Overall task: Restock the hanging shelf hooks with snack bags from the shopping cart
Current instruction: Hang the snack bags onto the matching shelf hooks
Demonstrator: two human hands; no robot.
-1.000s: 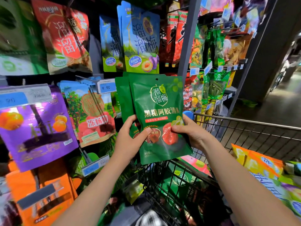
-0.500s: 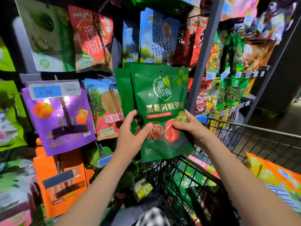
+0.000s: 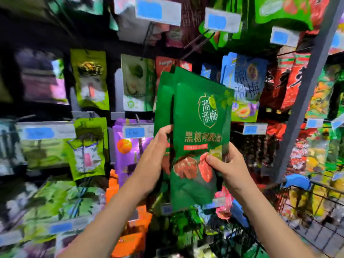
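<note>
The step in hand looks to be bringing a bunch of bags up to the rack, with nothing hung yet. At the rack's left side hang lime bags (image 3: 89,79), crinkled and blurred. Toward the middle, a glossy purple bag (image 3: 130,161) hangs under a price tag (image 3: 135,132).

The left hand (image 3: 156,153) grips the left edge of the green bags (image 3: 199,127), its fingers curled round the rear ones. These bags are flat, shiny film pouches with straight sealed tops. They are fanned so that at least two show, and are held upright before the rack's middle, touching no hook. The right hand (image 3: 229,170) pinches the front bag's lower right part, thumb on its face and fingers behind.

Above, thin wire hooks (image 3: 197,41) jut out near the rack's top edge; I cannot tell which one is meant. The next move likely calls for raising the bag tops to a hook's tip and threading the hang holes, which do not show here. The slick film could slip in the hands.

Right of the grey post (image 3: 307,94), the wire cart (image 3: 323,192) stands at the lower right, with more bags inside.
</note>
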